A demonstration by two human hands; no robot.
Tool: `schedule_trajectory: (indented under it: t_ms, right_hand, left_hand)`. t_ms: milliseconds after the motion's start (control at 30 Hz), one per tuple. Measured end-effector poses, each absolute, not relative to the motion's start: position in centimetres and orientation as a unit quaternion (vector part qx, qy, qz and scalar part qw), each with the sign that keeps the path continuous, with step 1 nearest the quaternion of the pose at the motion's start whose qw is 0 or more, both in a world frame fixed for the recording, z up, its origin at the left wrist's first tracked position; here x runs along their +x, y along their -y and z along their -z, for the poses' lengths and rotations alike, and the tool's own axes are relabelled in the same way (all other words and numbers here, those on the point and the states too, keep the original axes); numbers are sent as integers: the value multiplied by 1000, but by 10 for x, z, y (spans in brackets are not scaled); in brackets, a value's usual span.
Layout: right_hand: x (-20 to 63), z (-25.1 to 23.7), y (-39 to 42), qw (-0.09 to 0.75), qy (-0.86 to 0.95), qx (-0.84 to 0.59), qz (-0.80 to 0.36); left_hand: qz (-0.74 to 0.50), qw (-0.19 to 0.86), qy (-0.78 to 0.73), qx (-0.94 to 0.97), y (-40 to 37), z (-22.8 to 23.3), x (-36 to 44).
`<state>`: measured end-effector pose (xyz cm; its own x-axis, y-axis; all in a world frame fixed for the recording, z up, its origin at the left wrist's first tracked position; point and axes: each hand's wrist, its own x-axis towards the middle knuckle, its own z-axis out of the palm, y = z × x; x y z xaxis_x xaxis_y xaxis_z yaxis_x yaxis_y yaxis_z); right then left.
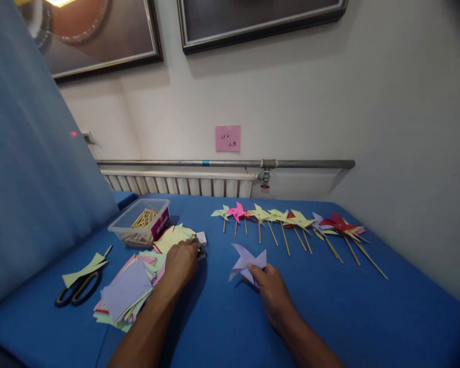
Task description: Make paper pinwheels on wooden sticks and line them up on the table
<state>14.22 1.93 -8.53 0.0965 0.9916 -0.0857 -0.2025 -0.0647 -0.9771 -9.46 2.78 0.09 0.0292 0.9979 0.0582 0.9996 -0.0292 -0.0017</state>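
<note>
A folded lilac paper pinwheel head [248, 261] is pinched at its lower edge by the right hand [273, 292] on the blue tabletop [368, 312]. A small stapler [201, 246], mostly hidden, is covered by the left hand [181, 261] beside a loose stack of coloured paper squares [128, 291]. A row of finished paper pinwheels on wooden sticks [291, 225] is laid out farther back.

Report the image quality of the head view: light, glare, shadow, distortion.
Head view: even indoor light, sharp at the centre; glare on the framed picture at top left; soft shadows under the left hand and the right hand, which holds the lilac pinwheel; wide-angle bending toward the corners; a red dot glows on the blue panel.
</note>
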Motion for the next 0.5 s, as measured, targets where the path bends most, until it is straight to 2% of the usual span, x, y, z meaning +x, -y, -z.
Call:
schedule_trajectory:
  t_ms: [267,500]
  right_hand:
    - [142,91,-22,561,406,-504,-517]
    - [136,84,-23,565,377,-519,-520]
  left_hand:
    - [-40,-4,700,-713,-38,-1,-106]
    - [-22,-38,712,-701,-43,0,-108]
